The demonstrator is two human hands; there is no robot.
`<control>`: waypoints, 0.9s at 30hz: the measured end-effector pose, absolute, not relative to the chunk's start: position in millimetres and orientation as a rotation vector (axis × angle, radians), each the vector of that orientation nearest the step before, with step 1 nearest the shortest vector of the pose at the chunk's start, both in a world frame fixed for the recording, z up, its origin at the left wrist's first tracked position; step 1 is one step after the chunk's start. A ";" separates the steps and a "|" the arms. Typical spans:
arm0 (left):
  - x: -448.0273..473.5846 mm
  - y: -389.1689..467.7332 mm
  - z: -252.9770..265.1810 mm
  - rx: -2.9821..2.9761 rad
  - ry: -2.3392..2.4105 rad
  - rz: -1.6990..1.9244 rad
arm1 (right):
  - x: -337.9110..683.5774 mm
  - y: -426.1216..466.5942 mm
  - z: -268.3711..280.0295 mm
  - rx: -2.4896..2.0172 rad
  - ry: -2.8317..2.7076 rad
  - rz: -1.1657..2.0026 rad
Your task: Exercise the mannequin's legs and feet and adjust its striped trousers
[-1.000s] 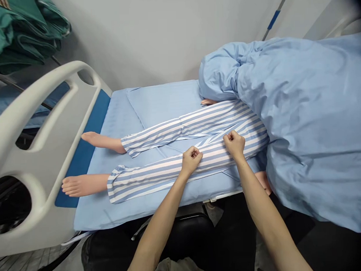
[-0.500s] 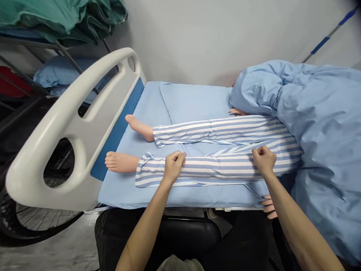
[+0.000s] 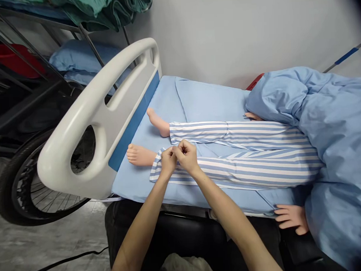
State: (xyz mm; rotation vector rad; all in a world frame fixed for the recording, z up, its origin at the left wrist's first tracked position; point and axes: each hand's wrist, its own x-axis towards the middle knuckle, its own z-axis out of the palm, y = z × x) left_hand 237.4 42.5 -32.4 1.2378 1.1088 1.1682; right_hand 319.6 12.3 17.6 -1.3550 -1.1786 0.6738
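My left hand (image 3: 169, 161) and my right hand (image 3: 186, 156) are together over the near lower leg of a manikin, thumbs and curled fingers touching. Both are closed in a pinch; what they hold, if anything, is hidden or too small to make out. Below them are the blue-and-white striped trousers (image 3: 241, 169), worn by the manikin lying on its back. Left of my hands, the near bare foot (image 3: 141, 156) sticks out of the cuff, with the far foot (image 3: 158, 122) beyond it.
A pale blue sheet (image 3: 208, 93) covers the bed. The white-and-blue footboard (image 3: 99, 95) rises at the left, with a wheelchair wheel (image 3: 49, 195) behind it. A bunched blue quilt (image 3: 339, 114) covers the manikin's upper body; its near hand (image 3: 292, 218) overhangs the bed edge.
My right hand has moved left along the striped trousers to meet my left hand. Both stay closed. The view has shifted, showing more of the manikin's near hand.
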 end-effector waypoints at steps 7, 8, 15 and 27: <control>241.8 40.5 -17.7 1.138 1.120 1.257 | 316.2 18.7 -32.7 -1.414 -0.935 0.669; 244.7 38.9 -16.5 1.177 1.120 1.258 | 317.4 18.0 -29.5 -1.400 -0.940 0.673; 259.7 28.1 -30.2 1.452 1.151 1.077 | 392.8 -13.7 9.0 -1.401 -1.180 0.457; 301.2 11.8 -15.3 1.447 1.009 1.071 | 469.7 -46.9 -24.7 -1.398 -0.687 0.580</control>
